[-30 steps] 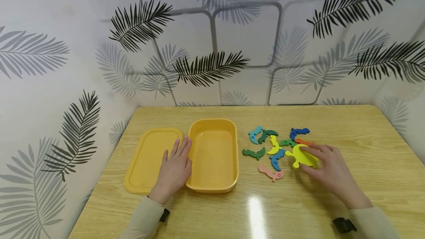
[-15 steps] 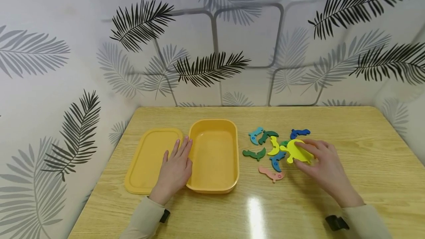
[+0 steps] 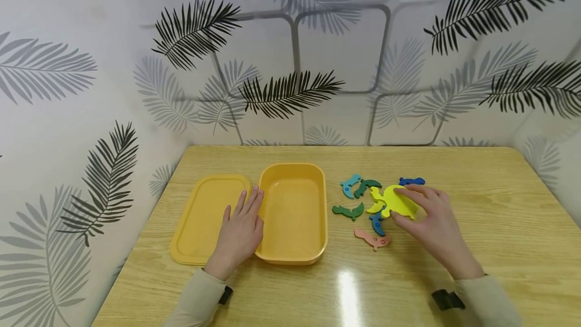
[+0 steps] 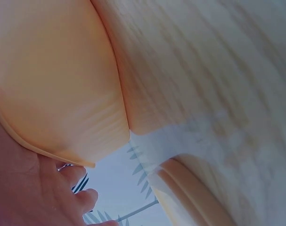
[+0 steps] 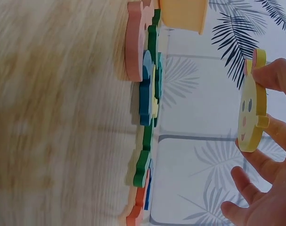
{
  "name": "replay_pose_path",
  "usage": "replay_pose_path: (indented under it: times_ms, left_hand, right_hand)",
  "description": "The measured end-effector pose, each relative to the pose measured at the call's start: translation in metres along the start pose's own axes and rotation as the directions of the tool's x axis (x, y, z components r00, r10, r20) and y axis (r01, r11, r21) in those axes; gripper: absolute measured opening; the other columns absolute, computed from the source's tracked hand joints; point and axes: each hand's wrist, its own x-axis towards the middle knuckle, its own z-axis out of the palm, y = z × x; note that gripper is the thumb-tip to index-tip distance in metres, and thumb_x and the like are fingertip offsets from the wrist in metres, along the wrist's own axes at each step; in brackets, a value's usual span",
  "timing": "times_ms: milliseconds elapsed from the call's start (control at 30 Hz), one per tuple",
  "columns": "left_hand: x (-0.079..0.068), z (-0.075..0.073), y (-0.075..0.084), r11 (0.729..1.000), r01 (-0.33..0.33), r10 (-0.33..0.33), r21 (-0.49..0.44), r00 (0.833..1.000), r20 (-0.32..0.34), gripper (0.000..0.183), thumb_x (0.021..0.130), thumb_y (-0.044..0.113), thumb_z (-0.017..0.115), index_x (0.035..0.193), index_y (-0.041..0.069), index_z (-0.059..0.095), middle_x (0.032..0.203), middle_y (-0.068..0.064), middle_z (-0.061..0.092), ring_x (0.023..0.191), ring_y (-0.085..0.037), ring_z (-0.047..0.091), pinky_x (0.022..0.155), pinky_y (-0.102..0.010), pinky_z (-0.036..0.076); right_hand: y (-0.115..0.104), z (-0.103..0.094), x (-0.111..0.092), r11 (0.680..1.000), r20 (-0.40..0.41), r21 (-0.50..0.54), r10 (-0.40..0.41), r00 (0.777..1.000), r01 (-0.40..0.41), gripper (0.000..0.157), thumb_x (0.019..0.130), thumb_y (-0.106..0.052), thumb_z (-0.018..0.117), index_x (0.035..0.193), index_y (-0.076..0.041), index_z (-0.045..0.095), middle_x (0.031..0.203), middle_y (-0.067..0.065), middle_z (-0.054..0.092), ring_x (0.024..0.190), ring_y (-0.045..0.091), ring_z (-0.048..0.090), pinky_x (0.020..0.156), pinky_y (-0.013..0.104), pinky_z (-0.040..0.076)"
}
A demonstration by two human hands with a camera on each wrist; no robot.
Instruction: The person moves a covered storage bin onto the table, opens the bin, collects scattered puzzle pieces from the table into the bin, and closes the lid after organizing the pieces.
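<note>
In the head view my right hand (image 3: 431,223) pinches a flat bright yellow turtle-shaped toy piece (image 3: 399,202) between thumb and fingers. The right wrist view shows this yellow piece (image 5: 250,113) held up off the table, with a small face on one side. Below it lie several curved animal-shaped pieces, among them a pink one (image 3: 372,239), a blue one (image 3: 377,223) and a yellow one (image 3: 374,208), which it partly covers. My left hand (image 3: 239,228) rests with straight fingers along the left side of an orange-yellow plastic box (image 3: 292,221); nothing lies inside the box.
A matching lid (image 3: 204,223) lies flat on the wooden table (image 3: 290,296), left of the box. Further pieces spread right of the box: green (image 3: 348,211), light blue (image 3: 348,185), dark green (image 3: 366,186), dark blue (image 3: 412,181). A patterned wall (image 3: 272,54) stands behind the table.
My right hand has moved left with the yellow turtle-shaped piece, from the right end of the group to over the yellow and blue pieces. The left hand has stayed at the box.
</note>
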Motion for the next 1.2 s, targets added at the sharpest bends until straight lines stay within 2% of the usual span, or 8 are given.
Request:
replay_pose_path:
  times_ms: [433, 667, 967, 1200]
  left_hand:
    - [0.000, 0.001, 0.000, 1.000, -0.002, 0.002, -0.001, 1.000, -0.010, 0.055, 0.103, 0.018, 0.041, 0.156, 0.014, 0.029, 0.162, -0.001, 0.022, 0.149, -0.024, 0.013, 0.111, -0.065, 0.013]
    - [0.000, 0.000, 0.000, 1.000, -0.002, 0.002, 0.004, 1.000, -0.009, 0.055, 0.103, 0.018, 0.042, 0.156, 0.014, 0.029, 0.161, 0.000, 0.021, 0.149, -0.024, 0.014, 0.111, -0.065, 0.014]
    - [0.000, -0.001, 0.000, 1.000, -0.007, 0.007, 0.002, 1.000, -0.010, 0.055, 0.103, 0.018, 0.041, 0.156, 0.013, 0.029, 0.161, -0.001, 0.022, 0.148, -0.025, 0.016, 0.111, -0.065, 0.014]
    - [0.000, -0.001, 0.001, 1.000, -0.017, 0.017, 0.017, 1.000, -0.014, 0.055, 0.103, 0.017, 0.041, 0.156, 0.012, 0.030, 0.161, -0.002, 0.022, 0.148, -0.025, 0.017, 0.111, -0.066, 0.014]
  right_hand:
    - [-0.011, 0.014, 0.009, 0.996, -0.036, 0.091, 0.008, 0.999, -0.004, 0.044, 0.079, -0.018, 0.081, 0.121, -0.011, 0.070, 0.129, 0.011, 0.055, 0.118, 0.037, 0.036, 0.085, 0.054, 0.033]
    - [-0.022, 0.022, 0.015, 0.995, -0.046, 0.100, -0.014, 0.999, 0.019, 0.046, 0.078, -0.018, 0.082, 0.122, -0.013, 0.070, 0.128, 0.009, 0.056, 0.117, 0.035, 0.038, 0.086, 0.049, 0.034]
    - [-0.034, 0.034, 0.019, 0.993, -0.017, 0.107, -0.049, 0.999, 0.051, 0.047, 0.081, -0.020, 0.080, 0.126, -0.015, 0.068, 0.133, 0.010, 0.055, 0.122, 0.037, 0.036, 0.089, 0.057, 0.035]
    - [-0.045, 0.047, 0.026, 0.986, 0.008, 0.144, -0.083, 0.997, 0.081, 0.047, 0.081, -0.023, 0.080, 0.126, -0.017, 0.068, 0.133, 0.004, 0.056, 0.122, 0.029, 0.038, 0.090, 0.051, 0.036]
